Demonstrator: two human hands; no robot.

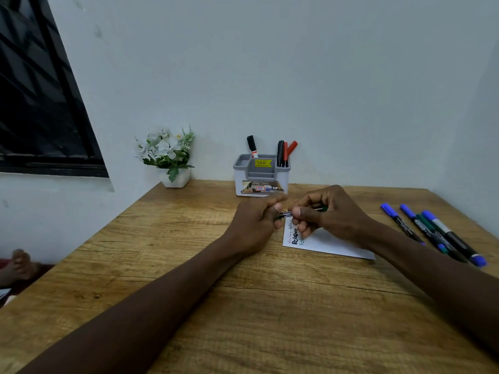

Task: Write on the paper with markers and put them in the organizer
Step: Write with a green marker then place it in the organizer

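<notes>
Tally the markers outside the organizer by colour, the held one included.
Blue marker: 3, all on the table
Green marker: 2, one on the table, one gripped by left hand and right hand
Total: 5

Loose markers [430, 232] crowd right; left tabletop [151, 238] passable; organizer [262, 175] ahead.

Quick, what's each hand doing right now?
Left hand: fingers curled round one end of the green marker.
Right hand: fingers grip the same marker's other end.
</notes>
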